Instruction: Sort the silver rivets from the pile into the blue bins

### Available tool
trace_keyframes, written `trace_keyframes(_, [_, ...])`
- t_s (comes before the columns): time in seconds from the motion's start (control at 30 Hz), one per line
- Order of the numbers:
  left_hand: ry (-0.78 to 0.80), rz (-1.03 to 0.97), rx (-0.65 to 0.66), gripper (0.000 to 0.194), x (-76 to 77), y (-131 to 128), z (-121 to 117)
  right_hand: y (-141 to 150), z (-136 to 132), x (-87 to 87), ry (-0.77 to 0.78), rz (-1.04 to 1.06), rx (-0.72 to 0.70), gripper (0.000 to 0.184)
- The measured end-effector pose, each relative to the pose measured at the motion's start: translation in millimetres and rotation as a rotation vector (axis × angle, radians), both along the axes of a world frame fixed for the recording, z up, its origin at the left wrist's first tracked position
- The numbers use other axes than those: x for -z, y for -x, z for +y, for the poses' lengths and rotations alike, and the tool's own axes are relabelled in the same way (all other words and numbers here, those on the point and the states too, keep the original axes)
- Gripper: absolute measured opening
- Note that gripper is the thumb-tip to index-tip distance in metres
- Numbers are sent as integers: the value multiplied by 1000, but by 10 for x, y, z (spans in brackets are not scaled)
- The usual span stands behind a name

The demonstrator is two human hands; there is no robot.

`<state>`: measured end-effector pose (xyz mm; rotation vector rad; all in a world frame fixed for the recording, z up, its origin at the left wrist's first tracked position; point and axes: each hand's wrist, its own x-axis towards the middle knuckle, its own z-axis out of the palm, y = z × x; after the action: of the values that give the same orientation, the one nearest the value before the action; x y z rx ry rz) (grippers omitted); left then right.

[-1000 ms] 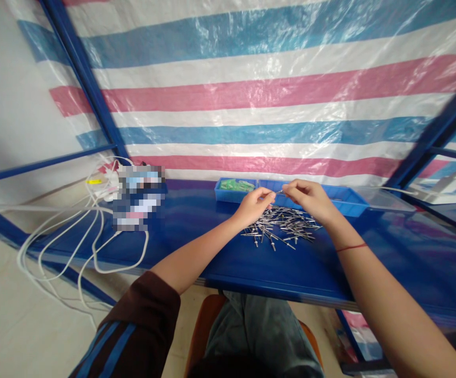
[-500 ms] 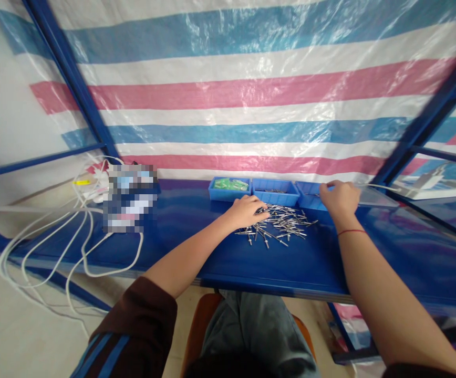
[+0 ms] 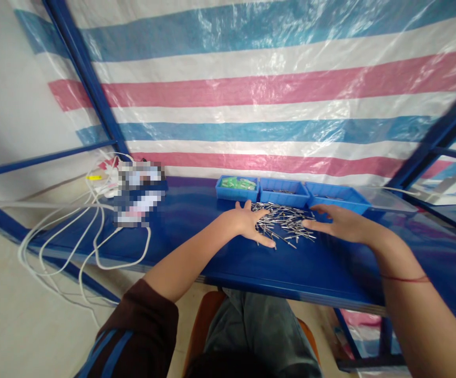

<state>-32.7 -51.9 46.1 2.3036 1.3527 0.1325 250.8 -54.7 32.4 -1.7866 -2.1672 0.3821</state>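
A loose pile of silver pop rivets (image 3: 285,218) lies on the blue tabletop (image 3: 228,262). At the pile's left side, my left hand (image 3: 249,223) is spread, its fingers apart and touching the rivets. My right hand (image 3: 330,223) is open at the right edge of the pile, thumb and fingers parted, with nothing visible between them. Just behind stand three blue bins in a row. The left bin (image 3: 237,195) holds green-and-clear packets (image 3: 238,182). A few thin metal pieces lie in the middle bin (image 3: 284,199) and in the right bin (image 3: 350,199).
White cables (image 3: 94,226) loop over the table's left end and hang off its edge, beside a blurred-out item (image 3: 139,205). Blue metal posts (image 3: 82,79) frame both sides. A striped plastic sheet (image 3: 251,94) hangs behind the bins.
My right hand has come from the right bin down to the right edge of the pile and opened. My left hand has spread its fingers over the pile's left side.
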Motion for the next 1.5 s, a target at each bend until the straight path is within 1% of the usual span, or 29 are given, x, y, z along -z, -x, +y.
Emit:
trace_keyframes(0.07, [29, 55, -29, 113, 8, 54, -71, 24, -100, 136, -22, -46, -48, 87])
trace_keyframes(0.13, [25, 49, -23, 110, 47, 125, -155, 33, -177, 275, -59, -93, -85, 95])
trace_keyframes(0.23, [-30, -39, 48, 98, 167, 216, -256, 36, -231, 436, -114, -150, -129, 97])
trace_keyframes(0.33, [-110, -101, 87, 87, 307, 231, -279, 68, -231, 491, -140, -154, -181, 96])
trace_keyframes(0.4, [-155, -123, 95, 82, 376, 196, -260, 116, -217, 484, -145, -140, -225, 97])
trace_keyframes(0.5, [-236, -153, 104, 76, 432, 108, -220, 223, -178, 459, -173, -90, -278, 96])
trace_keyframes(0.57, [-298, -169, 116, 67, 457, 42, -197, 315, -135, 449, -206, -42, -330, 89])
trace_keyframes(0.67, [-376, -192, 114, 57, 502, -62, -159, 477, -52, 438, -290, 40, -432, 60])
trace_keyframes(0.73, [-418, -205, 102, 53, 538, -135, -125, 586, 6, 427, -360, 79, -462, 40])
trace_keyframes(0.8, [-471, -203, 90, 50, 567, -211, -83, 681, 66, 412, -410, 80, -447, 25])
trace_keyframes(0.9, [-545, -174, 38, 49, 581, -319, -12, 784, 164, 376, -451, 53, -419, 11])
trace_keyframes(0.93, [-556, -160, 12, 49, 575, -351, 9, 807, 199, 359, -462, 44, -419, 9])
trace_keyframes(1.07, [-542, -119, -75, 48, 523, -425, 48, 850, 319, 294, -493, 8, -450, 13])
trace_keyframes(1.17, [-530, -113, -115, 42, 486, -422, 33, 837, 364, 289, -532, 51, -481, 12])
trace_keyframes(1.33, [-555, -140, -152, 33, 461, -378, 49, 783, 371, 315, -600, 160, -451, 17])
trace_keyframes(1.5, [-566, -214, -154, 25, 423, -326, 146, 774, 339, 262, -594, 201, -447, 18])
